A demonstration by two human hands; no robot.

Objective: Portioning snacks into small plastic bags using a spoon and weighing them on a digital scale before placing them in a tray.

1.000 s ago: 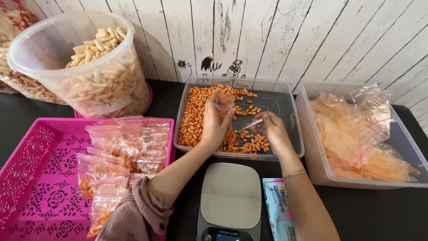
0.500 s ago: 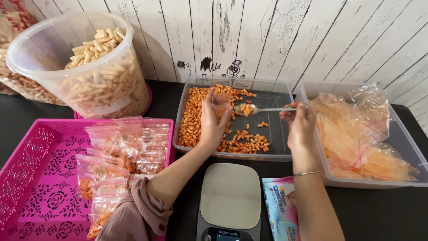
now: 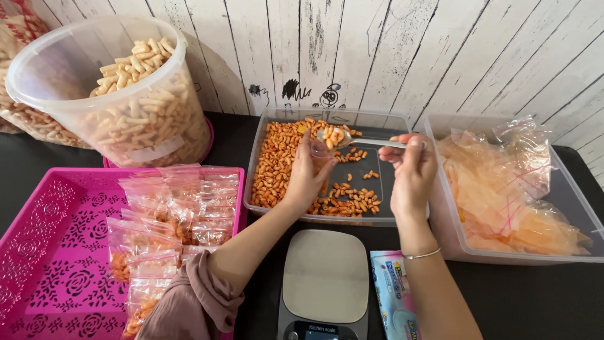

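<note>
My left hand [image 3: 306, 175] holds a small clear plastic bag [image 3: 319, 151] upright over a clear rectangular tub [image 3: 402, 211] of orange snack pieces [image 3: 277, 157]. My right hand [image 3: 409, 173] grips a metal spoon [image 3: 358, 140] by its handle. The spoon's bowl is heaped with orange pieces and sits just above the bag's mouth. Most of the bag is hidden behind my left fingers.
A digital kitchen scale [image 3: 324, 283] sits in front of the tub, with a wet-wipe pack [image 3: 391, 296] beside it. A pink tray [image 3: 50, 252] with filled small bags [image 3: 170, 214] is at left, a large tub of pale snack sticks [image 3: 119, 94] behind it, and a tub of empty bags [image 3: 503, 189] at right.
My right hand scooped orange pieces from the tub's bottom, lifted the loaded spoon and carried it left to the bag's mouth. My left hand kept the bag in place.
</note>
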